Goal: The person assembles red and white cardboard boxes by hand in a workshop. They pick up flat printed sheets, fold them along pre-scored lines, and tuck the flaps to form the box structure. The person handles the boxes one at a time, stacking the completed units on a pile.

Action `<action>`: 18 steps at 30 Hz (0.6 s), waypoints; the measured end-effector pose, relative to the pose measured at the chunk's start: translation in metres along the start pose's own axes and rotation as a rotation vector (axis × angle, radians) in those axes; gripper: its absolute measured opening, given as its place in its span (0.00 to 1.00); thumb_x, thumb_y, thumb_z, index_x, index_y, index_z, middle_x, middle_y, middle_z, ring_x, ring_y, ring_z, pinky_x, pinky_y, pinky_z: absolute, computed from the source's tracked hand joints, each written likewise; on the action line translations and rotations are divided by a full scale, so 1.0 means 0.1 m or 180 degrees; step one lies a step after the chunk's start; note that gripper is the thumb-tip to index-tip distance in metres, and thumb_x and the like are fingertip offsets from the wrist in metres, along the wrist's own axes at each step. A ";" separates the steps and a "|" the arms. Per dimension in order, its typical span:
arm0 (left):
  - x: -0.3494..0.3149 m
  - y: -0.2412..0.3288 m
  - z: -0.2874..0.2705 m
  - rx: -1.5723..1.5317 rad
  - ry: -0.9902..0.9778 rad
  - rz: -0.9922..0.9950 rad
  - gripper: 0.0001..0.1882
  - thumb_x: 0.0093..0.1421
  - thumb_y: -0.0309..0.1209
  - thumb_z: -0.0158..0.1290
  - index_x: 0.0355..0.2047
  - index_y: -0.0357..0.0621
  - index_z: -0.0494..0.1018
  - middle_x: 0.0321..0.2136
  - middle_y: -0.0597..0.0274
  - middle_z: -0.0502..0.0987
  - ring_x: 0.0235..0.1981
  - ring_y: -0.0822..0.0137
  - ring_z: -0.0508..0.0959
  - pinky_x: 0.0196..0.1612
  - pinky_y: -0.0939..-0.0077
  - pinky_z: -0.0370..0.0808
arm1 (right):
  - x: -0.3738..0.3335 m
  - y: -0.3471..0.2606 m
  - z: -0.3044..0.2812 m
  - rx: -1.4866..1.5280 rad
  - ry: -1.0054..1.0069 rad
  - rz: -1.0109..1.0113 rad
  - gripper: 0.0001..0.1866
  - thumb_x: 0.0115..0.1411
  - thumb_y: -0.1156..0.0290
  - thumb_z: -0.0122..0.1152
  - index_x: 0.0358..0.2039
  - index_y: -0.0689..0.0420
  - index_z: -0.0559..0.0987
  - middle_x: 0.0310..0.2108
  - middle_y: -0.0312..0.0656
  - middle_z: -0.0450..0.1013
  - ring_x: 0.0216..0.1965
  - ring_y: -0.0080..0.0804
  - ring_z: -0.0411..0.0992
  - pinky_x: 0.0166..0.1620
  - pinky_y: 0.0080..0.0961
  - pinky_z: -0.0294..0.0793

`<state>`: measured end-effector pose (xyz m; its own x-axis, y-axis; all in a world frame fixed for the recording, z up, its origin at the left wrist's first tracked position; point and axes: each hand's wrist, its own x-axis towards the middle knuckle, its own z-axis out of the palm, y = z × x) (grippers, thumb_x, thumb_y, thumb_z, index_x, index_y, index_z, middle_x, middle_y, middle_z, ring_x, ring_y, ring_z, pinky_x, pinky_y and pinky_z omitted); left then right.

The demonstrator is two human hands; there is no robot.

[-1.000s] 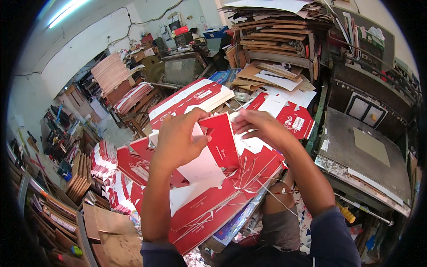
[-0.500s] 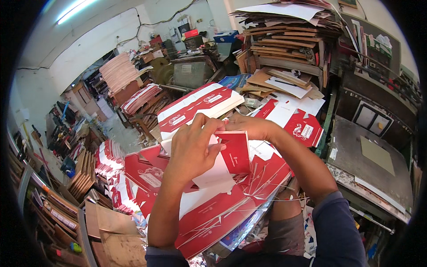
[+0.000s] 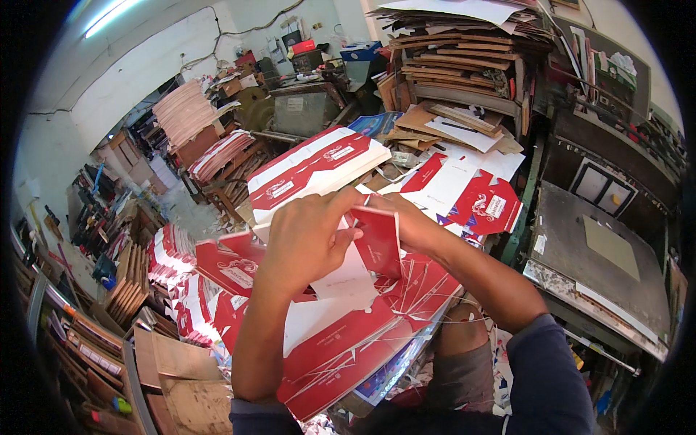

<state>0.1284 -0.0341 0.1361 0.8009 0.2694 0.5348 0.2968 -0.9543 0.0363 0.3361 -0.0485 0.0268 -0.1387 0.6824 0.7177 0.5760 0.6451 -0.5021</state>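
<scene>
In the middle of the view my left hand [image 3: 308,243] is closed, fingers bent over the top edge of a red-and-white printed carton sheet [image 3: 377,245]. Its red panel stands upright and a pale panel slopes down toward me. On the far side of that panel my right hand [image 3: 407,221] grips the same top edge, its fingertips partly hidden behind the panel and my left hand. Beneath both hands lies a pile of flat red carton sheets [image 3: 341,355], strewn with thin strips of white paper offcut [image 3: 417,301].
Beyond my hands lies a thick stack of red-and-white sheets [image 3: 319,170]. More printed sheets [image 3: 464,192] rest at the right. A machine with a flat metal bed [image 3: 573,254] stands far right, and stacked boards [image 3: 464,65] rise behind. Wooden boards [image 3: 181,362] lean at the lower left.
My head view has shifted slightly, so the surroundings sit a little further left. Both hands stay at the carton's top edge, and its red panel stands more upright and narrower.
</scene>
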 end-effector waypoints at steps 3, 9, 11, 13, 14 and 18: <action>-0.01 -0.03 -0.03 0.0009 -0.0251 -0.0022 0.20 0.52 0.35 0.65 0.44 0.52 0.72 0.26 0.57 0.79 0.27 0.52 0.78 0.31 0.57 0.71 | -0.02 -0.01 0.07 0.0231 0.0413 0.0041 0.19 0.70 0.61 0.42 0.32 0.61 0.77 0.22 0.43 0.70 0.24 0.36 0.69 0.32 0.37 0.69; -0.05 0.07 0.03 0.0238 -0.0194 -0.0023 0.18 0.55 0.37 0.64 0.43 0.53 0.72 0.23 0.59 0.76 0.28 0.53 0.78 0.31 0.57 0.70 | 0.28 -0.65 -0.76 0.4050 0.1424 0.1303 0.18 0.68 0.55 0.50 0.23 0.50 0.66 0.18 0.28 0.58 0.16 0.16 0.52 0.20 0.17 0.53; 0.02 0.07 0.01 0.0347 -0.0135 -0.0086 0.19 0.54 0.39 0.65 0.45 0.52 0.73 0.23 0.58 0.77 0.25 0.55 0.78 0.31 0.58 0.70 | 0.36 -0.97 -0.87 0.3294 0.2097 0.0795 0.20 0.70 0.53 0.48 0.23 0.47 0.63 0.18 0.26 0.55 0.16 0.14 0.48 0.19 0.16 0.50; 0.06 0.00 0.00 0.0230 -0.0054 -0.0120 0.22 0.54 0.39 0.65 0.47 0.50 0.73 0.23 0.56 0.78 0.24 0.55 0.78 0.31 0.59 0.72 | 0.34 -1.16 -0.92 0.3080 0.2451 0.0163 0.20 0.71 0.53 0.44 0.23 0.47 0.63 0.19 0.25 0.53 0.16 0.14 0.47 0.19 0.17 0.48; 0.07 -0.03 -0.02 0.0198 -0.0042 -0.0156 0.23 0.53 0.39 0.66 0.48 0.50 0.73 0.24 0.55 0.78 0.23 0.55 0.78 0.31 0.59 0.72 | 0.36 -1.18 -0.78 0.2696 0.2721 0.0303 0.18 0.71 0.55 0.47 0.25 0.49 0.66 0.20 0.28 0.58 0.17 0.17 0.53 0.20 0.18 0.54; 0.16 -0.07 -0.10 0.0205 -0.0420 -0.0776 0.25 0.52 0.39 0.66 0.50 0.49 0.73 0.25 0.56 0.79 0.29 0.52 0.80 0.35 0.54 0.72 | -0.07 -0.89 0.05 0.0774 0.0565 -0.0267 0.10 0.64 0.65 0.60 0.39 0.58 0.76 0.35 0.39 0.74 0.31 0.29 0.73 0.36 0.27 0.74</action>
<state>0.1335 -0.0243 0.1526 0.7613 0.5085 0.4022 0.5180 -0.8502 0.0944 0.2816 -0.1088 0.0637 -0.0223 0.5664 0.8238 0.3558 0.7746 -0.5229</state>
